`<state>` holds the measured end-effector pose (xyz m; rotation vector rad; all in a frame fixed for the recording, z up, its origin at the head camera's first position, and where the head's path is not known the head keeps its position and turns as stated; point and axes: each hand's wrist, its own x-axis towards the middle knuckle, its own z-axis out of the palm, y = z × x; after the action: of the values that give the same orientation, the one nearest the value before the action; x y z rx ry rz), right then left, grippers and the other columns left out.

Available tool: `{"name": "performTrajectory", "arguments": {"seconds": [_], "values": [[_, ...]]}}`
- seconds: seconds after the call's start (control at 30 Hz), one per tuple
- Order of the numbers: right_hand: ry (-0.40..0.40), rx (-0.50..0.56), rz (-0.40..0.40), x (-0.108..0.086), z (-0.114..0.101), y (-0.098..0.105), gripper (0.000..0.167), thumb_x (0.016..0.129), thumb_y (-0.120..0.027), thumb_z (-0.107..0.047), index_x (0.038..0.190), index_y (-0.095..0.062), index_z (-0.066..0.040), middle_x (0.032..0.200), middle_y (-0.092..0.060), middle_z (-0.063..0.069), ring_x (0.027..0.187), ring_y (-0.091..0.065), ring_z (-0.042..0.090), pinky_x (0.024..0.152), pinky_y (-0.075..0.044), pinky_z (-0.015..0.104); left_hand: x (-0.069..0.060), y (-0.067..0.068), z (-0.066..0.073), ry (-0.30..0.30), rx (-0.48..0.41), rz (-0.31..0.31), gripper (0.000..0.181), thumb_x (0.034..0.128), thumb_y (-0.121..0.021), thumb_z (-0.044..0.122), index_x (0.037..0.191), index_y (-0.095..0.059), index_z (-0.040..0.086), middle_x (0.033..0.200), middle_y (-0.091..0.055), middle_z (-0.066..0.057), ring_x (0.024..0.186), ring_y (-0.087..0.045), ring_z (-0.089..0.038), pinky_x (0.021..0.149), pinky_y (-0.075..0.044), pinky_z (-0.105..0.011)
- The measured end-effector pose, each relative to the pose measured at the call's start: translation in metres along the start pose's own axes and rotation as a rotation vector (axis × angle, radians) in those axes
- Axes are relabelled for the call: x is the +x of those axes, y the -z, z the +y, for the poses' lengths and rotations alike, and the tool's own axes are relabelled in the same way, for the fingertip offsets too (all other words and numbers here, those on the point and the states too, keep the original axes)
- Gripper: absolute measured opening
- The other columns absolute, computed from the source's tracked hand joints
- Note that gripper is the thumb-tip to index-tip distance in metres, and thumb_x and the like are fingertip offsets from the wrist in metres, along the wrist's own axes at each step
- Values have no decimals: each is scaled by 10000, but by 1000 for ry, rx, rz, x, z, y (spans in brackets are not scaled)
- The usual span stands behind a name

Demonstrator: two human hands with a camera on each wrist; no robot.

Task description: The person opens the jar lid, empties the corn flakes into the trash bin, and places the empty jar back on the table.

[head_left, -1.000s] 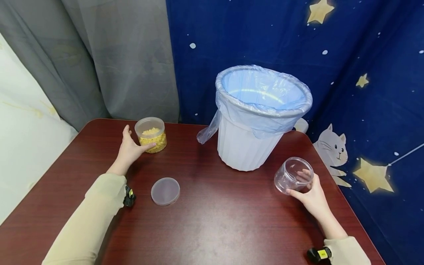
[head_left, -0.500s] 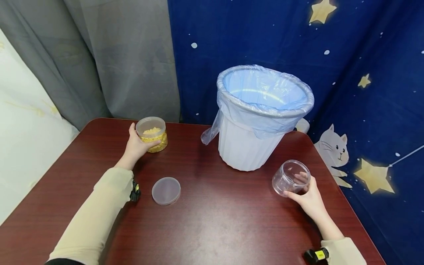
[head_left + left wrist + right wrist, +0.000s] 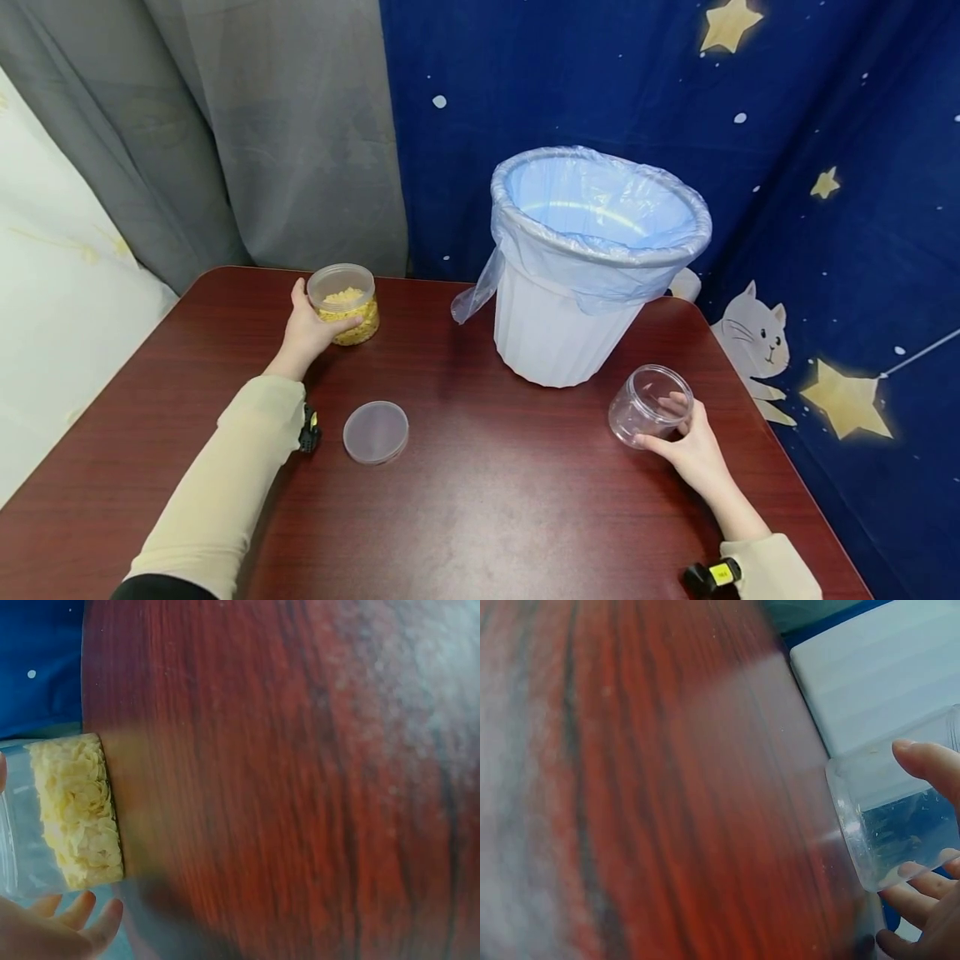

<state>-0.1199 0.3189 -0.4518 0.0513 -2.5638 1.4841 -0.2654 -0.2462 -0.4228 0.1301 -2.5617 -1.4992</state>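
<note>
At the far left of the table, a clear plastic jar (image 3: 356,327) stands upright and open, part filled with yellow flakes (image 3: 79,814). My left hand (image 3: 306,331) holds this jar from its left side, thumb across the front and the other fingers mostly hidden behind it in the head view. On the right, an uncovered clear jar (image 3: 637,412) with no visible contents is gripped by my right hand (image 3: 699,450). My right thumb (image 3: 922,761) lies on one side of it, fingers on the other. A translucent round lid (image 3: 376,433) lies flat between my arms.
A white ribbed bin (image 3: 558,333) lined with a bluish plastic bag (image 3: 600,258) stands at the back of the brown table (image 3: 487,517). A loose flap of the bag hangs at its left. Curtains (image 3: 315,133) rise behind the table's back edge.
My left hand has moved slightly right and closed in around the jar of yellow flakes. My right hand has brought the clear jar a little to the left and nearer me.
</note>
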Motion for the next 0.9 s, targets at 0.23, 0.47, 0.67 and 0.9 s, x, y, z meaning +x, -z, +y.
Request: {"name": "performTrajectory", "arguments": {"seconds": [0.23,0.47,0.67,0.9], "values": [[-12,3,-19,2,0,-3,860,746,-814,-62,1385,-247,46,1328,-454,260,1240,-424,411,843,-317,40,1,-1,-2,-1,5,1,1214,770,-805,343,1510,128,112,1531,-152,-247,1370,-224,-402,1091,-200,-538],[-17,12,-35,4,0,-3,873,756,-809,-74,1406,-235,28,1351,-435,253,1257,-412,410,843,-312,38,3,-1,-3,-11,37,20,1163,753,-814,378,1518,1,53,1505,-228,-235,1343,-282,-395,1072,-246,-540],[-24,23,-51,5,1,-2,870,765,-800,-63,1413,-225,20,1361,-423,252,1277,-395,402,846,-307,39,5,-1,-5,-35,54,29,1067,737,-825,387,1497,-163,35,1433,-328,-226,1286,-346,-390,1053,-282,-538],[-4,18,-64,6,2,-2,861,766,-798,-60,1411,-231,17,1360,-423,264,1284,-384,409,855,-297,37,4,0,-5,-39,55,29,1053,737,-827,379,1477,-184,-6,1400,-329,-257,1257,-353,-404,1042,-295,-538]]}}
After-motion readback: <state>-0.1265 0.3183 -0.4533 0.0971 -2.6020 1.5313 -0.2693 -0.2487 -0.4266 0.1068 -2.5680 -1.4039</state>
